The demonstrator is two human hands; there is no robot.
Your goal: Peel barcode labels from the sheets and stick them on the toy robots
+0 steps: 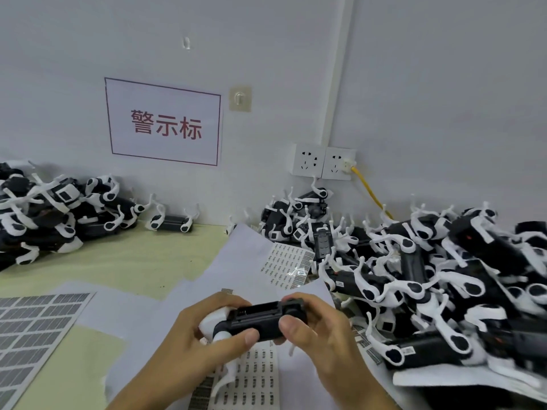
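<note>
fingers: both hands clamped on one toy robot (260, 322), lower centre of frame. left hand (189, 347) curls round its white-legged end, thumb (245, 338) pressed along the near black edge. right hand (319, 335) grips the other end, thumb (291, 327) on the near face, other fingers wrapped over the top.
risk, big pile: heap of toy robots (444, 276) at right of frame sprawls right up beside the right hand; a snagged leg could likely drag units onto the sheets.
risk, sorting: second heap (44, 214) at upper left looks identical; cannot tell labelled from unlabelled at a glance, so a unit could be missed or done twice.
risk, sheets: label sheet (254, 377) lies directly under the hands, partly covered; a wrist resting on it could lift or crease labels. Another label sheet (287, 266) sits just above the hands against the right heap, its edge curling.
risk, label: small barcode label (227, 290) appears to sit near the left fingertips; cannot tell whether it is stuck to a finger or lying on the white paper (251, 261). If on a finger, it could fold on itself.
position: robot held off the paper, between both thumbs, long side toward the camera.
</note>
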